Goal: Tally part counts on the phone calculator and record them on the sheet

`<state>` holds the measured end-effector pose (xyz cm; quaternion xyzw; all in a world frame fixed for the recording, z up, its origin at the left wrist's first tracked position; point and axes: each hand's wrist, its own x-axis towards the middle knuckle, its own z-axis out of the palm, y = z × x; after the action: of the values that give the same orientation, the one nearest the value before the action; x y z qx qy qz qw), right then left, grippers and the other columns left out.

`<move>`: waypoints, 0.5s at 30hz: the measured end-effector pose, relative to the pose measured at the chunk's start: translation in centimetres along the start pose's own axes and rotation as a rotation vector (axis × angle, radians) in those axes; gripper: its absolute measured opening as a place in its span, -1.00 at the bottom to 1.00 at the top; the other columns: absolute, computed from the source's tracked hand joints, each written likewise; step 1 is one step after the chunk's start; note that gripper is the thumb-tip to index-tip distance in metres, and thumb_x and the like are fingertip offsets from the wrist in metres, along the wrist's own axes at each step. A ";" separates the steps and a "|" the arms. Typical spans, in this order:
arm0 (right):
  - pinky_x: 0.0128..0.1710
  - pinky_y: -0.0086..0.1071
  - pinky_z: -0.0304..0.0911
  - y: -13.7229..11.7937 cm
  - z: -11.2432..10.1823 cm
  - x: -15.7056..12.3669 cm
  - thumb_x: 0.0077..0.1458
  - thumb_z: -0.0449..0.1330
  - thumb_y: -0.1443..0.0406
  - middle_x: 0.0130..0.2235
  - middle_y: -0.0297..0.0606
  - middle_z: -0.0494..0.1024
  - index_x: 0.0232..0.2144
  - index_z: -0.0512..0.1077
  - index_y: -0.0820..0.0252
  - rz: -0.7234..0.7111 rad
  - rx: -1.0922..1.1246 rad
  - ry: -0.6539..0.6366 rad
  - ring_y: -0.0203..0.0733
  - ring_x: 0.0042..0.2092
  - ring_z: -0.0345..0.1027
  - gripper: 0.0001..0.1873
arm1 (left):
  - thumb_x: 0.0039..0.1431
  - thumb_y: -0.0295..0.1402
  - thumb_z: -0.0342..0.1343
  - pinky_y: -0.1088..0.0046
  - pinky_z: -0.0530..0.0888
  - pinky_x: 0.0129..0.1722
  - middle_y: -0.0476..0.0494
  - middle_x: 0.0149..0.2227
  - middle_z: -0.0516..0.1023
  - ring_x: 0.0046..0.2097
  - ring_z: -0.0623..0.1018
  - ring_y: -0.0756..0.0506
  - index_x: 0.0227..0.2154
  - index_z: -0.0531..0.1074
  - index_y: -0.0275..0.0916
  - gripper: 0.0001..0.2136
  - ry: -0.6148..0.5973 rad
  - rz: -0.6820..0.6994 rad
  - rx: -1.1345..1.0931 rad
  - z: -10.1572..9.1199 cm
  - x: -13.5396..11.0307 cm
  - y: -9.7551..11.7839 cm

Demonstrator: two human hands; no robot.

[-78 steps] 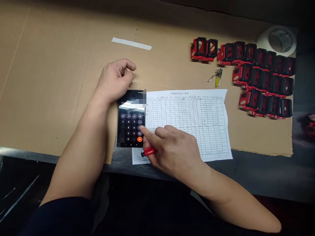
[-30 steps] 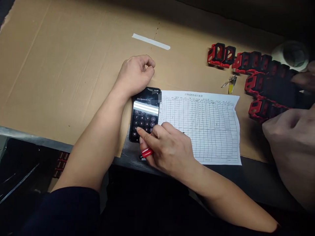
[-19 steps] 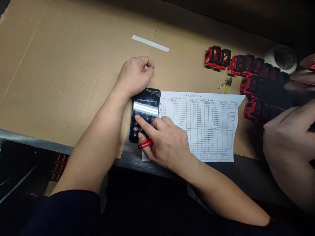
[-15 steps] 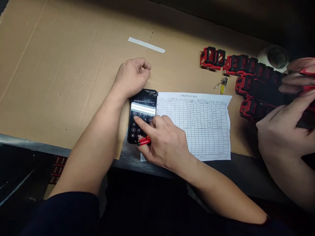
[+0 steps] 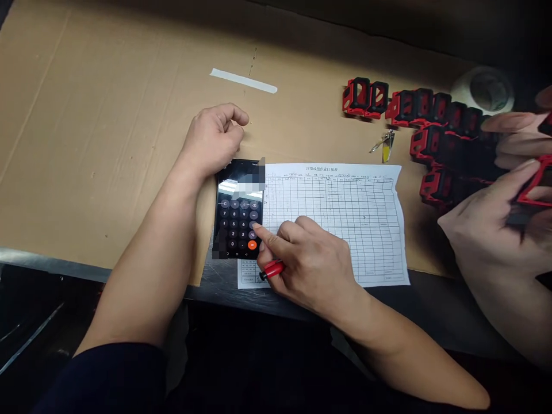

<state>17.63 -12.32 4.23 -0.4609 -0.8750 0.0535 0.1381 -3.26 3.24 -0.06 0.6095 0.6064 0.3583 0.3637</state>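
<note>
A smartphone (image 5: 238,178) lies flat with a calculator keypad on its screen, overlapping the left side of a printed form sheet (image 5: 371,253) that carries a table and some handwriting. My right hand (image 5: 314,253) holds a red pen (image 5: 272,268) with a black end in its curled fingers. Its index finger reaches out to the plus key at the keypad's right column. Just above the phone's top edge, my left hand (image 5: 215,135) rests on the cardboard with its fingers curled in; whether anything is inside them is hidden.
Several red-and-black plastic parts (image 5: 403,109) stand in rows at the right, near a tape roll (image 5: 485,92). A nail clipper (image 5: 383,145) and a white strip (image 5: 244,80) lie on the cardboard (image 5: 107,115). At the far right, a co-worker's hands (image 5: 495,213) hold a red part.
My right index finger has moved from the keypad's upper left to its right column, the pen going along. The calculation line on the screen no longer shows. The co-worker's hands have shifted slightly.
</note>
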 end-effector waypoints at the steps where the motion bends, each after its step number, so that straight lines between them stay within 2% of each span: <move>1: -0.50 -0.35 -0.06 -0.1 0.1 0.0 0.32 0.15 0.28 -0.47 -0.32 0.46 -0.02 0.69 0.15 0.002 0.004 -0.007 -0.23 -0.39 0.18 -0.65 | 0.10 -0.44 0.11 0.25 0.45 -0.30 -0.01 -0.50 0.45 -0.38 0.52 -0.12 -0.28 0.52 -0.07 -0.83 -0.004 -0.004 0.002 0.0 -0.1 0.1; 8: -0.51 -0.37 -0.11 -0.2 0.5 0.1 0.33 0.14 0.26 -0.45 -0.30 0.45 0.05 0.66 0.12 0.017 0.019 -0.054 -0.22 -0.38 0.17 -0.63 | 0.32 -0.29 0.11 0.24 0.42 -0.18 0.03 -0.43 0.52 -0.30 0.53 -0.07 -0.19 0.47 -0.16 -0.89 -0.047 -0.026 -0.014 -0.1 -0.3 0.3; 12: -0.50 -0.33 -0.11 -0.3 0.4 0.1 0.33 0.15 0.27 -0.44 -0.28 0.46 0.06 0.65 0.12 0.043 0.003 -0.112 -0.19 -0.35 0.19 -0.63 | 0.39 -0.10 0.10 0.24 0.38 -0.19 0.02 -0.46 0.51 -0.26 0.51 -0.09 -0.20 0.45 -0.17 -0.76 -0.061 -0.027 -0.004 -0.2 -0.3 0.4; 15: -0.49 -0.32 -0.09 -0.4 0.5 -0.1 0.34 0.15 0.24 -0.43 -0.29 0.46 0.10 0.63 0.14 0.022 0.007 -0.072 -0.19 -0.35 0.17 -0.62 | 0.38 0.01 0.10 0.23 0.36 -0.20 0.01 -0.45 0.51 -0.27 0.46 -0.08 -0.27 0.44 -0.16 -0.68 -0.051 -0.005 -0.020 -0.2 -0.3 0.3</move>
<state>17.22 -12.62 3.85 -0.4678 -0.8741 0.0747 0.1077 -3.33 2.91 0.28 0.6134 0.5948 0.3479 0.3858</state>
